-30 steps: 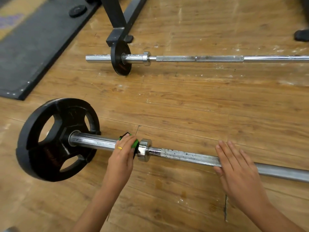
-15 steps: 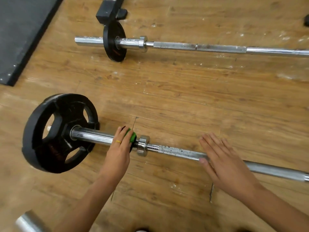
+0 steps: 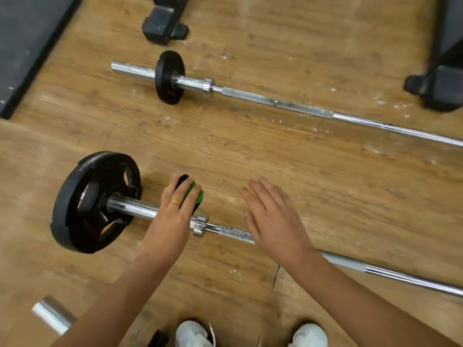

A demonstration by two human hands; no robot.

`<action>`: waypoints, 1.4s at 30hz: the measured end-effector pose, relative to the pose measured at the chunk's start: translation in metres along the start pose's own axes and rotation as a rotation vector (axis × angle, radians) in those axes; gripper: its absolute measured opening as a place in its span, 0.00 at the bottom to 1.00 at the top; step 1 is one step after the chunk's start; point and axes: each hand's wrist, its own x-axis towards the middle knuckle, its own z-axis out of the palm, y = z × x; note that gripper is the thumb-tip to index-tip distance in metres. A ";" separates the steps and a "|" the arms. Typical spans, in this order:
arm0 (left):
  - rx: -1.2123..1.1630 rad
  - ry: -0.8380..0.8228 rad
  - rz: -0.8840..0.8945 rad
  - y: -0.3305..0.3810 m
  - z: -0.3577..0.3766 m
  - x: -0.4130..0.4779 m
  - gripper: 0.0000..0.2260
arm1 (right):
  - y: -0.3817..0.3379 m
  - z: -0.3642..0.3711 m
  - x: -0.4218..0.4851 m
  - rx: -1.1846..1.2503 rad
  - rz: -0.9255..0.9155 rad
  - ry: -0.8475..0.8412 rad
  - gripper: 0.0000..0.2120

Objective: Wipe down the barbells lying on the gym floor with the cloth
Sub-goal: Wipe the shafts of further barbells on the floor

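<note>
- My right hand [image 3: 273,221] has been sliding left along the shaft since half a second ago, and it is now sitting much nearer the collar [image 3: 199,225] and my left hand [image 3: 172,211].
- The left hand is lying over the sleeve of the near barbell [image 3: 135,209], its fingers curving around the bunched green-and-black cloth [image 3: 194,192] and holding it down on the steel just beside the collar (a yellow ring [image 3: 175,202] is showing on one finger).
- The right hand is lying flat across the rough grey stretch of the same bar, fingers straight and slightly fanned, pointing away from me and gripping nothing.
- The big black plate [image 3: 82,204] is sitting on the near barbell's sleeve, left of the cloth and apart from it.
- The far barbell [image 3: 275,102] is lying well apart on the wooden floor [image 3: 325,184], carrying a small black plate [image 3: 169,77] on its sleeve.
- Black rack feet [image 3: 164,26] are standing just beyond that bar, and a dark mat [image 3: 25,41] is filling the upper left corner.
- The end of a third bar [image 3: 51,314] is poking in at lower left, and my white shoes [image 3: 193,333] are showing at the bottom edge.
</note>
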 end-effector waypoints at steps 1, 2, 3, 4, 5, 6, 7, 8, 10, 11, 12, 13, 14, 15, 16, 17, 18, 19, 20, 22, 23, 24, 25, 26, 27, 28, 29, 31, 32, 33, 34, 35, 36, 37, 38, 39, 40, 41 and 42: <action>0.010 -0.004 0.002 0.006 -0.009 -0.001 0.30 | -0.003 -0.009 -0.001 -0.008 -0.013 -0.005 0.22; 0.016 -0.013 0.000 0.013 -0.020 -0.002 0.30 | -0.006 -0.020 -0.002 -0.014 -0.019 -0.010 0.21; 0.021 -0.025 -0.003 0.021 -0.032 -0.003 0.30 | -0.009 -0.032 -0.003 -0.021 -0.018 -0.017 0.21; 0.028 -0.039 -0.008 0.029 -0.045 -0.004 0.31 | -0.012 -0.044 -0.004 -0.025 -0.014 -0.024 0.21; 0.037 -0.057 -0.013 0.036 -0.057 -0.005 0.33 | -0.014 -0.057 -0.004 -0.025 -0.011 -0.028 0.21; 0.051 -0.073 -0.019 0.043 -0.070 -0.006 0.34 | -0.017 -0.069 -0.004 -0.024 -0.008 -0.031 0.21; 0.066 -0.089 -0.022 0.049 -0.082 -0.005 0.35 | -0.018 -0.082 -0.003 -0.021 -0.002 -0.032 0.21; 0.083 -0.106 -0.023 0.056 -0.093 -0.004 0.36 | -0.019 -0.094 -0.002 -0.018 0.005 -0.038 0.21; 0.124 -0.131 -0.027 0.066 -0.115 -0.001 0.39 | -0.021 -0.115 0.002 -0.005 0.020 -0.058 0.21; 0.145 -0.143 -0.027 0.071 -0.126 0.001 0.40 | -0.023 -0.125 0.004 0.005 0.032 -0.065 0.21; 0.166 -0.157 -0.021 0.075 -0.135 0.004 0.42 | -0.024 -0.134 0.006 0.014 0.043 -0.066 0.22; 0.188 -0.169 -0.012 0.080 -0.144 0.007 0.43 | -0.025 -0.141 0.008 0.018 0.049 -0.061 0.22; 0.209 -0.180 -0.003 0.084 -0.152 0.009 0.43 | -0.026 -0.149 0.009 0.019 0.053 -0.059 0.22; 0.235 -0.192 0.002 0.089 -0.161 0.011 0.44 | -0.027 -0.156 0.011 0.018 0.055 -0.062 0.22; 0.260 -0.204 0.004 0.093 -0.169 0.014 0.44 | -0.029 -0.161 0.013 0.015 0.055 -0.068 0.22; 0.283 -0.214 0.005 0.097 -0.177 0.016 0.44 | -0.032 -0.167 0.016 0.009 0.056 -0.076 0.23; 0.295 -0.219 0.004 0.100 -0.185 0.017 0.44 | -0.035 -0.173 0.017 0.002 0.061 -0.083 0.23; 0.297 -0.223 0.001 0.104 -0.192 0.019 0.43 | -0.038 -0.179 0.018 -0.001 0.071 -0.085 0.23; 0.295 -0.223 -0.005 0.108 -0.198 0.020 0.43 | -0.042 -0.185 0.020 0.000 0.083 -0.083 0.23; 0.290 -0.232 -0.027 0.110 -0.210 0.022 0.42 | -0.050 -0.197 0.026 0.007 0.102 -0.089 0.22; 0.284 -0.238 -0.041 0.109 -0.214 0.022 0.41 | -0.056 -0.203 0.029 0.010 0.111 -0.100 0.23; 0.274 -0.239 -0.054 0.106 -0.218 0.023 0.41 | -0.061 -0.207 0.034 0.010 0.117 -0.105 0.24; 0.268 -0.238 -0.066 0.103 -0.222 0.023 0.41 | -0.065 -0.210 0.039 -0.001 0.119 -0.109 0.25; 0.266 -0.238 -0.077 0.098 -0.226 0.024 0.41 | -0.069 -0.212 0.043 -0.014 0.120 -0.120 0.25; 0.264 -0.242 -0.088 0.094 -0.230 0.025 0.41 | -0.072 -0.214 0.048 -0.025 0.122 -0.131 0.26; 0.257 -0.247 -0.101 0.089 -0.234 0.025 0.42 | -0.075 -0.215 0.053 -0.033 0.127 -0.141 0.26; 0.251 -0.246 -0.111 0.082 -0.237 0.026 0.43 | -0.078 -0.216 0.059 -0.039 0.133 -0.146 0.26; 0.239 -0.249 -0.132 0.065 -0.239 0.025 0.45 | -0.086 -0.216 0.073 -0.052 0.149 -0.163 0.27; 0.229 -0.254 -0.149 0.054 -0.239 0.025 0.47 | -0.091 -0.214 0.081 -0.061 0.155 -0.174 0.27; 0.223 -0.259 -0.159 0.044 -0.239 0.026 0.48 | -0.095 -0.212 0.088 -0.072 0.159 -0.182 0.27; 0.230 -0.265 -0.154 0.033 -0.238 0.028 0.49 | -0.099 -0.210 0.096 -0.080 0.160 -0.189 0.27; 0.245 -0.269 -0.143 0.024 -0.235 0.029 0.48 | -0.103 -0.206 0.103 -0.081 0.163 -0.206 0.27; 0.252 -0.266 -0.133 0.017 -0.234 0.029 0.46 | -0.107 -0.203 0.111 -0.074 0.170 -0.231 0.26; 0.249 -0.259 -0.123 0.010 -0.234 0.031 0.44 | -0.110 -0.201 0.118 -0.061 0.186 -0.259 0.26; 0.244 -0.249 -0.115 0.005 -0.235 0.034 0.43 | -0.114 -0.201 0.126 -0.052 0.201 -0.280 0.26; 0.239 -0.242 -0.110 -0.002 -0.236 0.037 0.44 | -0.117 -0.201 0.135 -0.045 0.211 -0.295 0.27; 0.232 -0.242 -0.108 -0.008 -0.238 0.042 0.46 | -0.121 -0.200 0.144 -0.037 0.216 -0.313 0.27; 0.227 -0.254 -0.107 -0.014 -0.238 0.046 0.47 | -0.123 -0.200 0.151 -0.029 0.219 -0.330 0.27; 0.226 -0.272 -0.102 -0.019 -0.239 0.050 0.49 | -0.123 -0.201 0.158 -0.022 0.225 -0.344 0.27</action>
